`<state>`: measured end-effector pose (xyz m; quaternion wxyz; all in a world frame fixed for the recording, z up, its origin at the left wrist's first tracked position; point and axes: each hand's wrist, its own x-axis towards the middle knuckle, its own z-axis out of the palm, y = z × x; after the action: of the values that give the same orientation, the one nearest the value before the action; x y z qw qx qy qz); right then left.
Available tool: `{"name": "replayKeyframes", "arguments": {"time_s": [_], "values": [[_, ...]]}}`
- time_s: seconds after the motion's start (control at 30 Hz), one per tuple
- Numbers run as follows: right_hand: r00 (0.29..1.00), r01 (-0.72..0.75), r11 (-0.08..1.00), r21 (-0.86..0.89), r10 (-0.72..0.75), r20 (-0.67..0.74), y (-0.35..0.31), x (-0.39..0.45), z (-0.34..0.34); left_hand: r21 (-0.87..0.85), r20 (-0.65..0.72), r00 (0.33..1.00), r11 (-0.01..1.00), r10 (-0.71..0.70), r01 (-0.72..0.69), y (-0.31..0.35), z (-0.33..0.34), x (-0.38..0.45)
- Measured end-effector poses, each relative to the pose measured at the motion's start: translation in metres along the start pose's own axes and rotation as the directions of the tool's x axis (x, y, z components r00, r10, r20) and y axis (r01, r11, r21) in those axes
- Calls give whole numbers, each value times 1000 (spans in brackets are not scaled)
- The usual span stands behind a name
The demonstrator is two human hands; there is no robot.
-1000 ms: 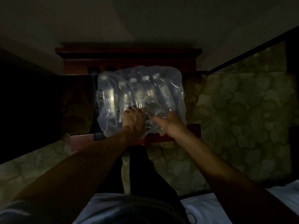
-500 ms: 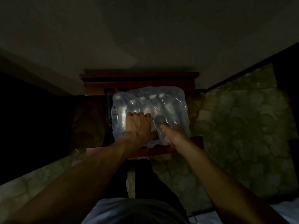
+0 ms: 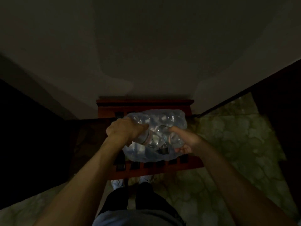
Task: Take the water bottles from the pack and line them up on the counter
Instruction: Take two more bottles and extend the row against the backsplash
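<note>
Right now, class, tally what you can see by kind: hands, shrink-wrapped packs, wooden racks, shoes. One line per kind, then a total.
Hands: 2, left hand and right hand
Shrink-wrapped bottle pack: 1
Wooden rack: 1
White shoes: 2
Total: 6

The pack [image 3: 153,154] is wrapped in clear, thin plastic film, glossy and crumpled, catching small highlights. A bottle [image 3: 145,138] under the left hand [image 3: 125,132] is transparent ribbed plastic. The rack [image 3: 146,103] beneath looks like reddish-brown wood with a smooth, faintly shiny finish. The floor [image 3: 236,144] is mottled greenish stone, polished. The wall [image 3: 146,46] is plain and matt.
</note>
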<state>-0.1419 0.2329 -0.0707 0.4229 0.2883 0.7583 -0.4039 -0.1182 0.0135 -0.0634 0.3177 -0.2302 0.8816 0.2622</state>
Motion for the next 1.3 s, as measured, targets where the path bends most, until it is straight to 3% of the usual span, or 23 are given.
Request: {"name": "replayKeyframes", "arguments": {"time_s": [0.17, 0.3, 0.47, 0.63, 0.73, 0.83, 1.03, 1.17, 1.3], "values": [[986, 168, 966, 199, -164, -39, -17, -35, 2, -379, -44, 999, 925, -21, 3, -27, -23, -16], [928, 326, 863, 386, -370, 45, -29, -66, 5, -750, -11, 999, 661, 52, -42, -37, -30, -29], [841, 408, 721, 561, -536, 77, -35, -102, 16, -928, 80, 990, 373, 117, 31, -39, -33, -57], [716, 464, 565, 682, -692, 86, -33, -132, 20, -968, 34, 960, 248, 278, -38, -39, -37, -94], [604, 453, 496, 741, -782, 154, -31, -153, 21, -976, -94, 919, 146, 383, -161, -39, -39, -121], [532, 507, 492, 707, -825, 193, -29, -173, 28, -943, -276, 886, 76, 373, -325, -40, -38, -149], [488, 710, 479, 516, -863, 130, -31, -211, 63, -763, -538, 780, 208, 321, -612, -62, -50, -199], [474, 779, 456, 431, -878, 74, -39, -236, 93, -667, -663, 680, 165, 314, -727, -81, -62, -223], [452, 762, 420, 493, -890, 60, -54, -259, 120, -631, -706, 619, 91, 345, -771, -110, -92, -238]]}}
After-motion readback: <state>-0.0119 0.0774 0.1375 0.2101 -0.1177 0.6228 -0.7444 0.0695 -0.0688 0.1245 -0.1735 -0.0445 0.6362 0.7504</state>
